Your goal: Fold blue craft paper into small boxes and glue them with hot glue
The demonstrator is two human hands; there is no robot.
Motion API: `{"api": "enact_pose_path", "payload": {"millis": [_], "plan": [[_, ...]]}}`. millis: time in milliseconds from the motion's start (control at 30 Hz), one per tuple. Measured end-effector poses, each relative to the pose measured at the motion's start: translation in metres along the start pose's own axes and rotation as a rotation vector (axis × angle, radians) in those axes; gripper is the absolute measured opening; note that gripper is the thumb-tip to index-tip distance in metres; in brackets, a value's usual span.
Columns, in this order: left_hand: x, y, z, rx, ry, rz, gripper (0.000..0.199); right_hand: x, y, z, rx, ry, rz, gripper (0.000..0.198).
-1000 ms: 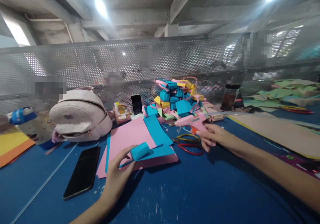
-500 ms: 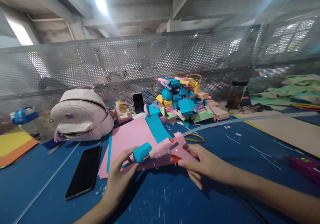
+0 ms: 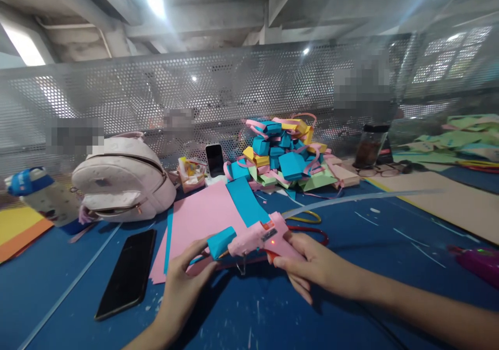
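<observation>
Pink plastic is forming the glue gun (image 3: 253, 240), which is pointing left and slightly down, its barrel slanting from upper right to lower left above the bench (image 3: 218, 319). The right hand (image 3: 317, 260) is closing its grip around the handle; the left hand (image 3: 185, 274) is clamping its grip on one blue paper box (image 3: 221, 242), just at the nozzle. Two phones are showing: one lying flat (image 3: 125, 272), one standing (image 3: 214, 158). Piled boxes (image 3: 280, 155) are overlapping too much for counting. The frame's edge is cutting off a purple object (image 3: 479, 264).
</observation>
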State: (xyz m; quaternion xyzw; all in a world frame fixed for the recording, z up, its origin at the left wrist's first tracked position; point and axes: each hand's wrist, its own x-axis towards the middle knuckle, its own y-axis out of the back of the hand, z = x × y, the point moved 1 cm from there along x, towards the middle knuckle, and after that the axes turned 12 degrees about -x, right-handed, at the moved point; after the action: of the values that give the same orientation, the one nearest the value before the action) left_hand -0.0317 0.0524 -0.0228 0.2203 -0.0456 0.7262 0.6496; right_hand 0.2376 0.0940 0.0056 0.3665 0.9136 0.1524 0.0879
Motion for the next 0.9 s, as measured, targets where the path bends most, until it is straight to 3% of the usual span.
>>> {"api": "enact_pose_path", "payload": {"millis": [200,900], "plan": [[0.0013,-0.0029,0.0038,0.021,-0.04,0.059,0.028,0.0014,-0.0013,0.0043,0.002,-0.021,-0.003,0.036],[0.0008,-0.0028,0.0058,0.071,-0.078,0.041,0.029,-0.0036,0.0048,0.0061,-0.028,0.024,-0.016,0.033]]}}
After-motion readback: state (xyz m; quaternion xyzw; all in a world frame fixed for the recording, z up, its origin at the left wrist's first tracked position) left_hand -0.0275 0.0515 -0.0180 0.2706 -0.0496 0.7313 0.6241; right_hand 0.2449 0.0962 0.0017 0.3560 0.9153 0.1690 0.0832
